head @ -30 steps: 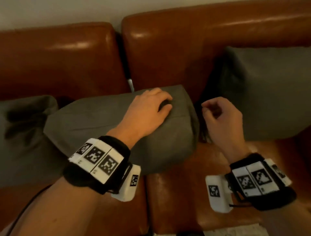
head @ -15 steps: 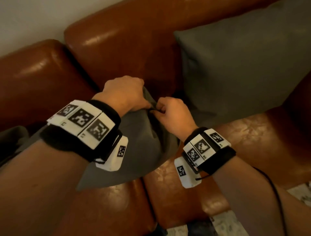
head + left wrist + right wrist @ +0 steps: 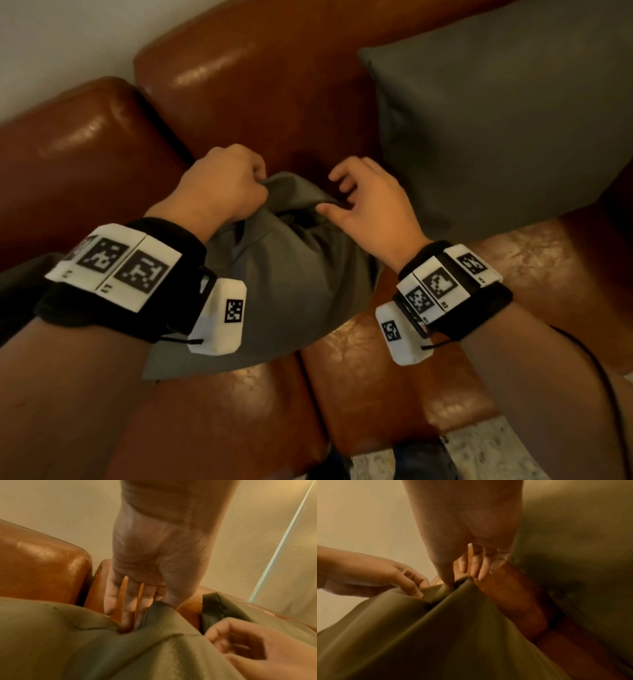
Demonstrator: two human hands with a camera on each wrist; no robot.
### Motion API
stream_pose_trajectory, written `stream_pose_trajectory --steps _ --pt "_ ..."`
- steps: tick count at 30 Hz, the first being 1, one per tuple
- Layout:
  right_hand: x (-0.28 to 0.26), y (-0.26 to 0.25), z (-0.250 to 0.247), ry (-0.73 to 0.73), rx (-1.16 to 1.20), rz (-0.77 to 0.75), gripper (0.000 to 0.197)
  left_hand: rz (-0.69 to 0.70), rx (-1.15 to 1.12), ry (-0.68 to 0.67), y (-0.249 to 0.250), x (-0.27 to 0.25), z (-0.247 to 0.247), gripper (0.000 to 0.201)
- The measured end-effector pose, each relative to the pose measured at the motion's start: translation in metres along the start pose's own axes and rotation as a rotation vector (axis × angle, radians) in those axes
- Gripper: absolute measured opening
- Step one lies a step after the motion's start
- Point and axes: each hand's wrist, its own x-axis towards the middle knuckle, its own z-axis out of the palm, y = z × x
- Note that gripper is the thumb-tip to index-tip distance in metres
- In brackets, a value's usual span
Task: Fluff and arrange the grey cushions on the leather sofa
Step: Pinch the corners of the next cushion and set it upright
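Plainly, cushion in hand: a slack grey fabric cushion [image 3: 287, 274] stands on end on the seat of the brown leather sofa [image 3: 387, 373], at the seam between two seat pads, its top edge bunched.
Left hand: the left hand [image 3: 219, 185] has fingers curled round a gathered fold at the cushion's top left corner.
Right hand: the right hand [image 3: 370, 202] pinches the top edge with thumb and forefinger; its other fingers are spread loosely apart.
Weight and give: likely light and very soft, since the cover sags and creases deeply below the grip; the filling seems to have settled low.
Where to hold: I judge the two top corners best, taking filling as well as cloth, because cover alone will stretch and slide over the insert.
Slip: matte woven cloth should grip well in fingers, though it may skid on the glossy leather.
Second cushion: a larger, fuller square grey cushion [image 3: 496, 113] leans upright against the backrest on the right, smooth-faced with crisp corners.
Third cushion: a dark grey cushion edge [image 3: 20, 284] shows at far left, mostly hidden.
Sofa surface: shiny, padded, with worn mottling on the seat.
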Motion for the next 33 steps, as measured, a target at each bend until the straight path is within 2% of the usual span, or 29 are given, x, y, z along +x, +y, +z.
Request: stream_pose_trajectory --steps 4,7,11,12,14,17,20,22,24,25,29,31,33 --pt "0.015 -0.007 0.009 -0.082 0.012 -0.080 0.007 0.022 -0.040 -0.011 -0.005 -0.004 -0.002 0.007" --pt "0.022 0.000 0.007 -0.084 0.129 -0.046 0.009 0.063 -0.027 0.029 -0.012 -0.005 -0.004 0.008" --pt "0.029 0.002 0.004 -0.154 0.254 -0.005 0.013 0.392 0.075 0.214 -0.002 -0.012 0.005 0.031" --pt "0.030 0.001 0.005 -0.173 0.263 -0.013 0.015 0.451 0.170 0.224 0.003 -0.012 0.008 0.035" --pt "0.031 0.000 0.005 -0.203 0.267 -0.020 0.018 0.483 0.332 0.204 0.011 -0.009 0.012 0.032" --pt "0.029 0.001 0.001 -0.247 0.287 -0.007 0.018 0.444 0.283 0.168 0.011 0.001 0.011 0.014" --pt "0.027 0.001 0.001 -0.232 0.332 0.047 0.019 0.383 0.155 0.053 0.008 0.007 0.004 0.010" --pt "0.022 -0.006 0.002 -0.083 0.297 0.066 0.018 0.307 0.060 -0.007 0.007 0.010 0.000 0.014" --pt "0.014 -0.021 0.001 0.081 0.149 0.023 0.025 0.214 -0.050 -0.045 0.006 0.011 0.000 0.020" --pt "0.009 -0.031 0.001 0.076 0.049 -0.023 0.026 0.171 -0.095 -0.060 0.007 0.011 0.001 0.023" --pt "-0.005 -0.056 0.007 -0.212 -0.349 -0.094 0.020 0.029 -0.189 -0.122 0.014 0.010 0.010 0.031" --pt "-0.004 -0.054 0.010 -0.246 -0.374 -0.093 0.019 -0.010 -0.233 -0.113 0.013 0.012 0.014 0.031" --pt "-0.005 -0.049 0.012 -0.231 -0.274 -0.084 0.014 -0.042 -0.292 -0.091 0.012 0.012 0.015 0.030"
